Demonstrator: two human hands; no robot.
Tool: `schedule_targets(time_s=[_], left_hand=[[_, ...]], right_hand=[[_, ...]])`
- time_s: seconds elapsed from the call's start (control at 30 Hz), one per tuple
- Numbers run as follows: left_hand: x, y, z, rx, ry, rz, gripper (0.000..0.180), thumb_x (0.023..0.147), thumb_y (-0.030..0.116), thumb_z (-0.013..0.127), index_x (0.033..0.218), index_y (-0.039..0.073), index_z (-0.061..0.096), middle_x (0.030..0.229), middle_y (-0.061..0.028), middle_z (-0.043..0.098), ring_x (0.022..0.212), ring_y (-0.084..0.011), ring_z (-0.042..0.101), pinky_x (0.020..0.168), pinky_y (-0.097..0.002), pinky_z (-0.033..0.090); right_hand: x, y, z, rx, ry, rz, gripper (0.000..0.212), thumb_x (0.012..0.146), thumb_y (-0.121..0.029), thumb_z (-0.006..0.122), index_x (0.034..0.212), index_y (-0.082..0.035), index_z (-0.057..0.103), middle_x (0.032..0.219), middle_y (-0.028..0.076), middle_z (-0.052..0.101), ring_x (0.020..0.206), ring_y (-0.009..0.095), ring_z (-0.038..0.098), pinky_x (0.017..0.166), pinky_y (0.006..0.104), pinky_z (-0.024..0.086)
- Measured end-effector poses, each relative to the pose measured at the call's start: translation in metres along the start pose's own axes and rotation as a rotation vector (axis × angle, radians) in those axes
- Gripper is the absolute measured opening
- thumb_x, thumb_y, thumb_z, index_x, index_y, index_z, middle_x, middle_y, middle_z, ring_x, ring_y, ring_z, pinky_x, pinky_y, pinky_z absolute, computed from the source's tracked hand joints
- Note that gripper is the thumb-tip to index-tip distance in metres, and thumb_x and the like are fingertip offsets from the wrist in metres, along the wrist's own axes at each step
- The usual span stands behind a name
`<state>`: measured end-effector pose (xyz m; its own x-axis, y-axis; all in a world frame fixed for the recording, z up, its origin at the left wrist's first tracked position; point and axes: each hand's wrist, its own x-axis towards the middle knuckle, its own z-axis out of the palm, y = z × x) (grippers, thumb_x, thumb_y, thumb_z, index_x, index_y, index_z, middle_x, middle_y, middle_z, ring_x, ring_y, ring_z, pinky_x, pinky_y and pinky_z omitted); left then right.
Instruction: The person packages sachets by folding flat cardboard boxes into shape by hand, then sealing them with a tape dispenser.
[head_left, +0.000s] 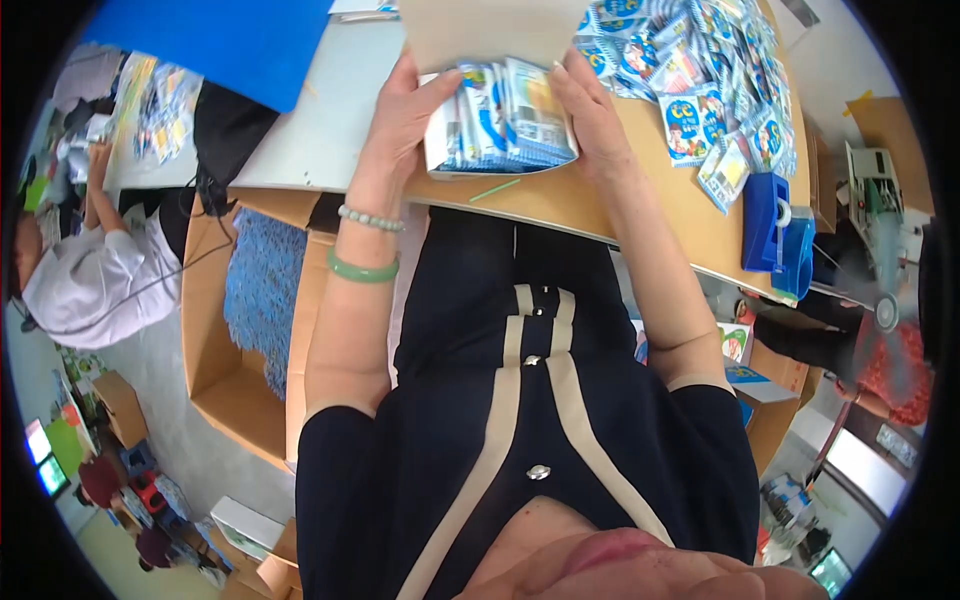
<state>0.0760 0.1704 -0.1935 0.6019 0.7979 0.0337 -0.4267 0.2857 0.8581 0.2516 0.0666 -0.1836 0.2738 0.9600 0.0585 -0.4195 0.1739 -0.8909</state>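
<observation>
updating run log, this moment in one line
left hand: holds white box, left side; right hand: holds its right side; box: open, packets inside

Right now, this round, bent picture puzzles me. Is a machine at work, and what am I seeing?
No robot is at work here, just a person's bare left hand and right hand. The picture comes from a camera on the person's head, looking down; its wide fisheye lens bends straight edges. Both hands grip an open white box at opposite sides, its pale flap raised. Small blue-and-white packets stand packed inside. On the wood-coloured table, a loose pile of similar packets lies to the right, with what looks like a blue tape dispenser nearer the person. A thin green strip lies between the box and the person.
</observation>
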Motion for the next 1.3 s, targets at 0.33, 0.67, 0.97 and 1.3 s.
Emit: schedule_targets(time_s=[0.33, 0.67, 0.97, 1.3], left_hand=[[-0.002, -0.009, -0.004, -0.086, 0.108, -0.022, 0.05, 0.093, 0.002, 0.06, 0.142, 0.006, 0.047, 0.129, -0.0116, 0.06, 0.114, -0.0215, 0.062, 0.095, -0.0344, 0.054], [-0.008, 0.043, -0.026, 0.602, -0.252, -0.04, 0.032, 0.089, 0.005, 0.064, 0.12, 0.012, 0.07, 0.143, -0.0118, 0.053, 0.139, -0.0237, 0.042, 0.114, -0.0381, 0.037], [-0.012, 0.064, -0.02, 1.471, -0.654, 0.163, 0.043, 0.096, 0.019, 0.059, 0.138, 0.027, 0.057, 0.154, -0.0015, 0.041, 0.146, -0.0232, 0.03, 0.121, -0.0514, 0.011], [-0.036, 0.06, -0.019, 1.843, -0.626, 0.432, 0.047, 0.096, 0.023, 0.058, 0.142, 0.027, 0.051, 0.15, -0.0001, 0.046, 0.147, -0.0182, 0.028, 0.12, -0.0574, 0.009]], right_hand=[[0.014, 0.001, -0.012, -0.02, -0.02, 0.162, 0.049, 0.086, 0.002, 0.059, 0.135, -0.002, 0.053, 0.129, 0.011, 0.06, 0.119, 0.018, 0.057, 0.098, 0.0332, 0.049], [0.032, -0.003, -0.054, -0.819, -0.396, -0.385, 0.036, 0.083, -0.004, 0.069, 0.119, -0.008, 0.069, 0.123, 0.006, 0.066, 0.128, 0.025, 0.05, 0.108, 0.0347, 0.039], [0.006, -0.059, -0.017, -1.64, -0.571, -0.426, 0.054, 0.08, -0.004, 0.07, 0.133, -0.01, 0.059, 0.145, 0.007, 0.051, 0.141, 0.026, 0.036, 0.117, 0.0391, 0.032], [-0.028, -0.063, -0.022, -1.749, -0.61, -0.405, 0.073, 0.082, 0.005, 0.06, 0.149, -0.013, 0.038, 0.155, 0.005, 0.036, 0.146, 0.024, 0.029, 0.12, 0.0423, 0.026]])
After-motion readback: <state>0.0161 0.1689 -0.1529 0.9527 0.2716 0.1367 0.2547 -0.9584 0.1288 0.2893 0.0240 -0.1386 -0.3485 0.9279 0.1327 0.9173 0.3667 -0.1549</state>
